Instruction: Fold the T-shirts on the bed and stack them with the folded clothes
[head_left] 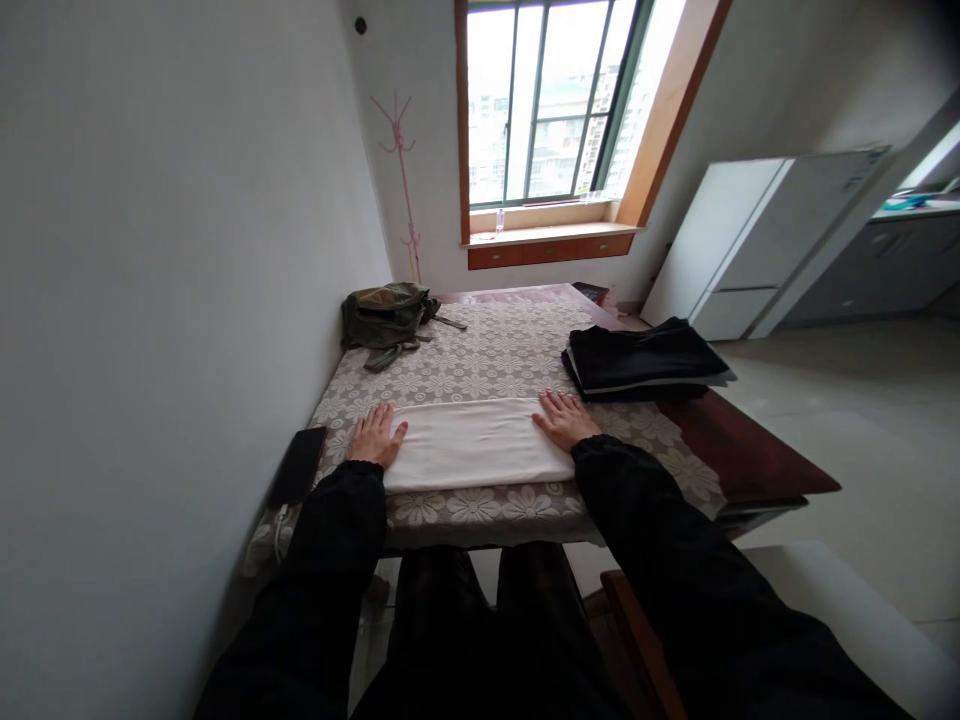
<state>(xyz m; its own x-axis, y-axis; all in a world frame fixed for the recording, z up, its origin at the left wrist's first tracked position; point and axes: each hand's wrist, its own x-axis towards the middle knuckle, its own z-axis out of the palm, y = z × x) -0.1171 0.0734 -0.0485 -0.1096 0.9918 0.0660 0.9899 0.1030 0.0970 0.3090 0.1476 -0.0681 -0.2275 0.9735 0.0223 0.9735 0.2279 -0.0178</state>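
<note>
A white cloth [476, 445], folded into a long flat rectangle, lies across the near part of the table. On its left end rests my left hand [377, 437], palm down with the fingers spread. My right hand [564, 420] lies flat on the opposite end, its fingers stretched forward. Neither hand grips anything. Faint creases run over the cloth between them. What kind of garment or linen it is I cannot tell.
A stack of folded dark clothes [645, 358] sits beyond my right hand. Against the wall are a green backpack [386, 318] and a black phone-like device [298, 467] with a cable. A patterned lace tablecloth [487, 350] covers much of the table; a wooden chair [641, 640] stands near right.
</note>
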